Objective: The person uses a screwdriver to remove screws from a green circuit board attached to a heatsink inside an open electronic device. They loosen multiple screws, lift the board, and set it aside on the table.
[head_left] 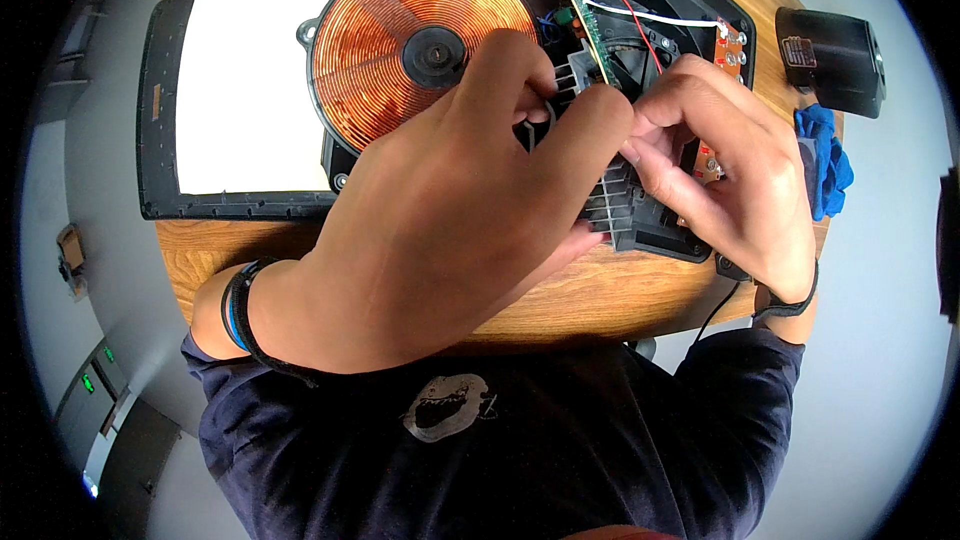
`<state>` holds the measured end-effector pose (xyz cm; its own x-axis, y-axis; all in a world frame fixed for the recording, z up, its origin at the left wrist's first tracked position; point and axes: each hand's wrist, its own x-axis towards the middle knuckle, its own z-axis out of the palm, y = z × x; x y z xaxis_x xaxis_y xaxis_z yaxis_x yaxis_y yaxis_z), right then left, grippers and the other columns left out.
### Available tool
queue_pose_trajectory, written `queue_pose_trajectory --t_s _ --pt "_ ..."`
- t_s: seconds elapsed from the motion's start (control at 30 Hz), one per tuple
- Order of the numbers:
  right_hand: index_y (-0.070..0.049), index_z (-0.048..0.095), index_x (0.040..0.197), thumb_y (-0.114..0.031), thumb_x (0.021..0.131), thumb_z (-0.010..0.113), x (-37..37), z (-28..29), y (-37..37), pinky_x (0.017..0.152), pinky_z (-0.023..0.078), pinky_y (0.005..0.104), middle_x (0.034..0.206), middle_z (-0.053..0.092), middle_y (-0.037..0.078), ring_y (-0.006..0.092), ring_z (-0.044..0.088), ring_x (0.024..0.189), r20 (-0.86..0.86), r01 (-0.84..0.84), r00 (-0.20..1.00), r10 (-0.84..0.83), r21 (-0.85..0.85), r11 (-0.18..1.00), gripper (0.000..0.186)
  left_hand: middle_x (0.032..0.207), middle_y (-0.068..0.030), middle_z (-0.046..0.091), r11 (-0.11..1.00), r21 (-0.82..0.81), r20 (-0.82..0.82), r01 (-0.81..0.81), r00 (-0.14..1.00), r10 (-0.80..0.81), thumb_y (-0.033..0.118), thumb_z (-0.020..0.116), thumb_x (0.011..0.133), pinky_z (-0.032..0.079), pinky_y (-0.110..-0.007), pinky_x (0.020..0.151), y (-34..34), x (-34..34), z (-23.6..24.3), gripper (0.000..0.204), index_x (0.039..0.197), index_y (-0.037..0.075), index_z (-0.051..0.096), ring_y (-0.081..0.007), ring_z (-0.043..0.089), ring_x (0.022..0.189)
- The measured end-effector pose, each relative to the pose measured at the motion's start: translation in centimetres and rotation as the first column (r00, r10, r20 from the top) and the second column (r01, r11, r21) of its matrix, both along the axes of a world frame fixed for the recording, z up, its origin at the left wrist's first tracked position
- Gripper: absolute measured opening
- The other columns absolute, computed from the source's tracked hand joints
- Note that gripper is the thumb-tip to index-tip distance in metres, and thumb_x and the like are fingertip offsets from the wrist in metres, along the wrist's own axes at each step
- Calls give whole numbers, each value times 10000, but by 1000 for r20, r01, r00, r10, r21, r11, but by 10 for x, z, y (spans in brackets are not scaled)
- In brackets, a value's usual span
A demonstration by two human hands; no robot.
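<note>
An opened induction cooker lies on the table, its black housing [160,175] holding a round copper coil [375,60]. To the right of the coil a green circuit board [580,12] is tipped up on its edge. My left hand [440,205] reaches across the coil, its fingers curled round the near end of that board. Grey heat-sink fins [610,208] show below those fingers. Close against the left fingertips, my right hand [740,155] has thumb and forefinger pinched together. Whatever lies in that pinch is hidden. A red wire [630,8] runs down toward the right fingers.
A white wire [660,17] leads to an orange-brown strip board [730,45] at the housing's right side. Beyond it are a black box-shaped device [830,62] and a blue cloth [828,165]. The wooden table [560,300] has its near edge before me.
</note>
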<state>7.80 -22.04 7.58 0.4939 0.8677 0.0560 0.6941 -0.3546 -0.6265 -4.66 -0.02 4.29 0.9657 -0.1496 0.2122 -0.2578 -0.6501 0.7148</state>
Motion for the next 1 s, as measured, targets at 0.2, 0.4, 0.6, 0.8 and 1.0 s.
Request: queue_pose_trajectory --t_s 0.2,0.4,0.6,0.8,1.0 --pt "43 728 1033 21 898 863 3 1 -1 751 557 347 998 685 118 257 691 870 55 -35 998 36 -4 999 192 1246 -155 571 1000 15 5 8 1000 -8 178 997 717 591 -434 887 0 0 1 719 1352 76 675 -357 696 1071" --pt "38 744 1047 20 895 863 5 2 -2 780 568 349 1013 691 121 263 713 903 72 -57 996 57 -13 998 194 1259 -156 546 998 47 -2 41 999 -40 197 994 734 603 -416 907 1 0 -2 687 1347 78 707 -329 733 1077" --pt "37 743 1059 11 903 863 4 2 -2 784 568 339 1027 688 114 247 709 903 19 -32 999 32 -21 999 199 1251 -147 550 999 43 17 18 1000 -19 229 1002 727 611 -401 885 0 0 -3 705 1351 76 713 -313 740 1061" --pt "39 739 1054 5 909 864 8 0 -1 758 562 321 1027 683 105 219 693 889 1 -44 999 44 3 999 194 1222 -119 569 995 94 64 -11 998 5 224 985 738 621 -382 863 0 1 -8 608 1290 91 765 -278 750 1025" --pt "41 736 1046 -5 920 863 6 1 1 740 558 316 1023 683 100 206 684 868 -15 -35 999 35 -10 999 185 1152 -92 595 991 128 11 -40 999 39 78 909 806 607 -378 820 1 5 -9 461 1247 106 781 -248 753 997"
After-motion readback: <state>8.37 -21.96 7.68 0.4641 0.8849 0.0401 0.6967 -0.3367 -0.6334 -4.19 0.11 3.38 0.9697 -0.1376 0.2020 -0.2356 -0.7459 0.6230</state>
